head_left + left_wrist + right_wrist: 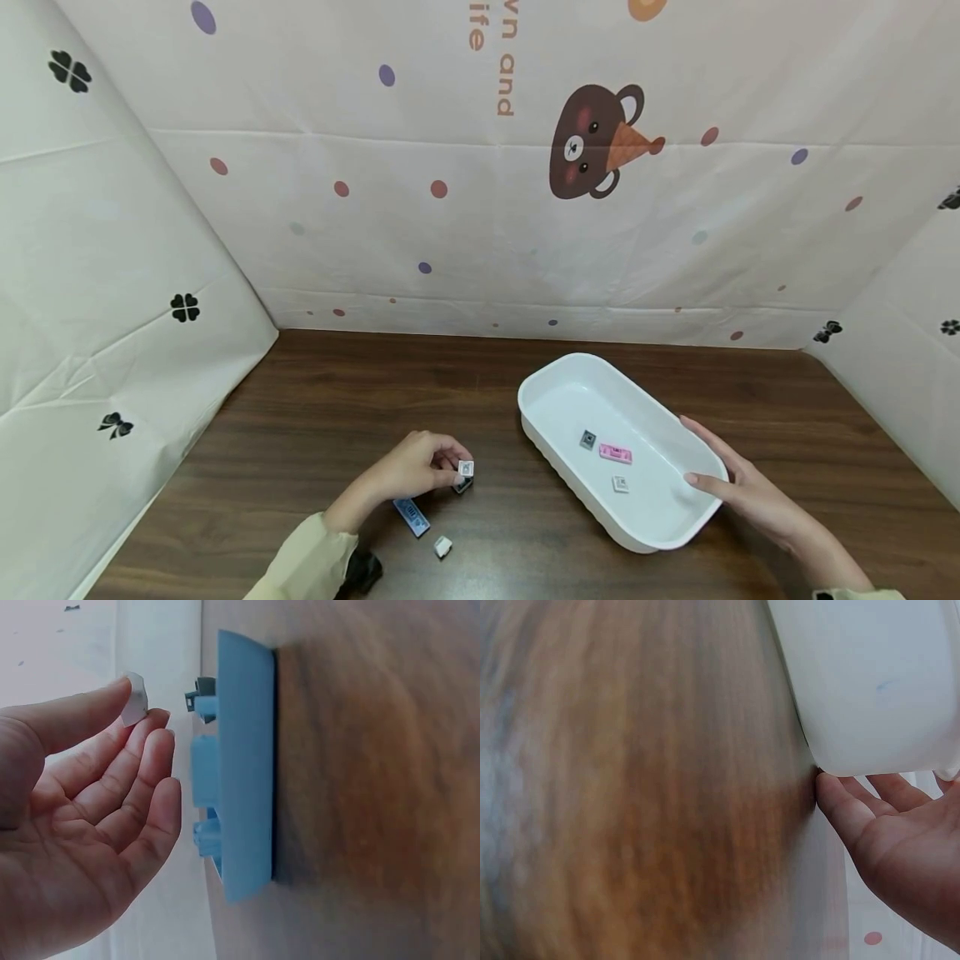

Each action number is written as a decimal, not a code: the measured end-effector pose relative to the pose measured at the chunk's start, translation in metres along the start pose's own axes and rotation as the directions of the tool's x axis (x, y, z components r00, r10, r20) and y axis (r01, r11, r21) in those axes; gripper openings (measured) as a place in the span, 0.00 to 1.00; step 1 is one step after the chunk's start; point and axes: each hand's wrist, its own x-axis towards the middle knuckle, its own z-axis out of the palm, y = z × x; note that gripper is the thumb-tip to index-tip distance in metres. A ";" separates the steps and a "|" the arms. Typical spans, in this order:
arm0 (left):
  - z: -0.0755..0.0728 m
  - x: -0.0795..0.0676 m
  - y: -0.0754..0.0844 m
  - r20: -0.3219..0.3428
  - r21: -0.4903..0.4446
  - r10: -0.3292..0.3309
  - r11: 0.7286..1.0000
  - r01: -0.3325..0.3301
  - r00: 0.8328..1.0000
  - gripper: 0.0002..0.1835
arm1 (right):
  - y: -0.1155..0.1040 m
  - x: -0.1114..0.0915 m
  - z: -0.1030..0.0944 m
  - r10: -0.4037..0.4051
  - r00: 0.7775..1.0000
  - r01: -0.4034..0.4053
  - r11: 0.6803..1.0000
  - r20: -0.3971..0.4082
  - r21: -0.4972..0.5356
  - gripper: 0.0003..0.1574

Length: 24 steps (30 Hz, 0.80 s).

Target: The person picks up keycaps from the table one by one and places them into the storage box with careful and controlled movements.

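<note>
My left hand (423, 467) pinches a small white keycap (136, 699) between thumb and fingertips, above the table. Just below it is a dark keycap (463, 487), partly hidden by the fingers. A long blue keycap (247, 765) lies by that wrist, its hollow side with stems facing up. Another white keycap (442, 547) rests nearer the front. On the right, my right hand (738, 483) grips the white tray (577, 400) at its near right end, thumb over the rim and fingers along the outer wall. Inside the tray lie a dark keycap (588, 439), a pink one (615, 453) and a white one (620, 484).
A brown wooden table (360, 392) carries everything. White printed cloth (360, 233) stands behind it and along both sides. A black object (362, 572) sits at the left sleeve's cuff.
</note>
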 end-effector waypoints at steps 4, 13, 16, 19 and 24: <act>0.001 0.000 0.003 -0.016 -0.010 0.021 1.000 -0.021 1.000 0.09 | 0.001 0.000 0.000 -0.002 1.000 0.002 1.000 0.005 0.002 0.44; 0.004 0.001 0.010 -0.049 -0.050 0.030 0.998 -0.033 0.998 0.11 | 0.000 0.000 0.000 -0.004 1.000 0.004 1.000 -0.002 0.000 0.44; 0.005 0.002 0.011 -0.059 -0.057 0.034 0.998 -0.037 0.998 0.10 | 0.000 0.000 0.000 0.011 1.000 -0.011 1.000 -0.005 0.001 0.44; 0.006 0.002 0.013 -0.066 -0.076 0.035 0.996 -0.040 0.997 0.10 | -0.001 0.001 0.000 0.018 1.000 -0.018 1.000 -0.006 0.000 0.44; 0.008 0.003 0.015 -0.071 -0.110 0.035 0.993 -0.043 0.997 0.11 | -0.001 0.001 0.000 0.017 1.000 -0.017 1.000 -0.005 0.000 0.44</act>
